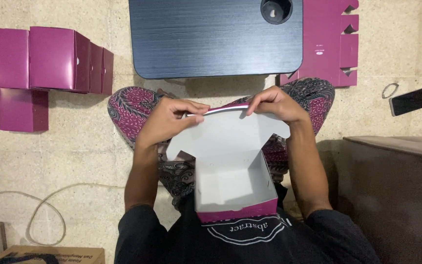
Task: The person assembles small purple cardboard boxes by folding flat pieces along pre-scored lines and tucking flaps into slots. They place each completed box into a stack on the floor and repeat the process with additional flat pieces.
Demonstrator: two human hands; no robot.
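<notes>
A magenta cardboard box (233, 188) with a white inside rests open on my lap, its lid flap (225, 132) standing up away from me. My left hand (169, 120) pinches the far edge of the lid at its left end. At the right end of that same edge, my right hand (274, 105) grips and bends the tuck flap. Both hands are closed on the lid. The box holds nothing that I can see.
A low dark table (211, 36) with a round cup hole stands ahead. Flat magenta box blanks (330, 44) lie at its right, folded magenta boxes (45, 63) at the left. A phone (410, 100) and a ring lie right; a cable (50, 205) curls at left.
</notes>
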